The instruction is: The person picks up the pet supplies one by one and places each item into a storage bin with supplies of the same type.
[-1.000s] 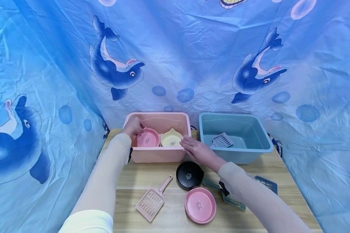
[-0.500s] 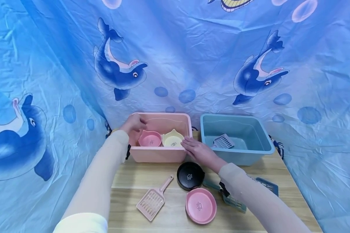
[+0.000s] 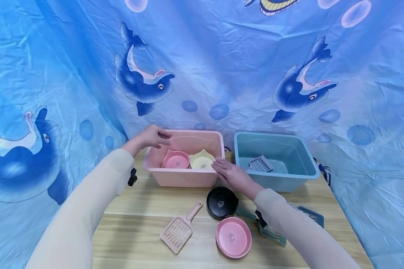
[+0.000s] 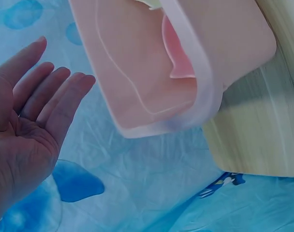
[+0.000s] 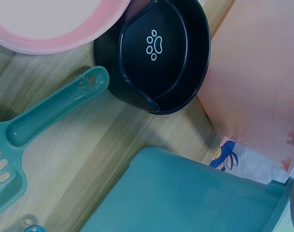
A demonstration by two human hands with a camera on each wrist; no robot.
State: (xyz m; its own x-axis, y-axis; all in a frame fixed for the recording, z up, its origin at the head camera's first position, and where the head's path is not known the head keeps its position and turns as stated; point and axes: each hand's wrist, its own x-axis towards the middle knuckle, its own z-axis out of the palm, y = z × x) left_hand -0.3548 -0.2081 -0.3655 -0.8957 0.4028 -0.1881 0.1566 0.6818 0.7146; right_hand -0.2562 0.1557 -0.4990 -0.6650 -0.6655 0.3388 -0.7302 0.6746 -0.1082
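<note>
My left hand (image 3: 153, 136) hovers over the back left corner of a pink litter box (image 3: 185, 179), fingers spread and holding nothing. In the left wrist view this hand (image 4: 33, 113) is outside the box wall, palm visible. Inside the box, a pink cat-eared bowl (image 3: 176, 160) sits on the left, beside a pale yellow cat-eared bowl (image 3: 202, 160). My right hand (image 3: 235, 175) rests its extended fingers on the box's front right rim. Only a sliver of that hand shows at the edge of the right wrist view.
A blue-green litter box (image 3: 272, 182) to the right holds a greyish scoop (image 3: 262, 163). In front lie a pink scoop (image 3: 177, 232), a black bowl (image 3: 221, 203), a round pink bowl (image 3: 233, 238), a teal scoop (image 5: 55, 108) and a dark blue scoop (image 3: 312, 215). A dolphin-print curtain (image 3: 202, 67) surrounds the table.
My left hand has let go of the pink cat-eared bowl, which settled from a tilt into the box, and has risen up and left. The right hand stays on the rim.
</note>
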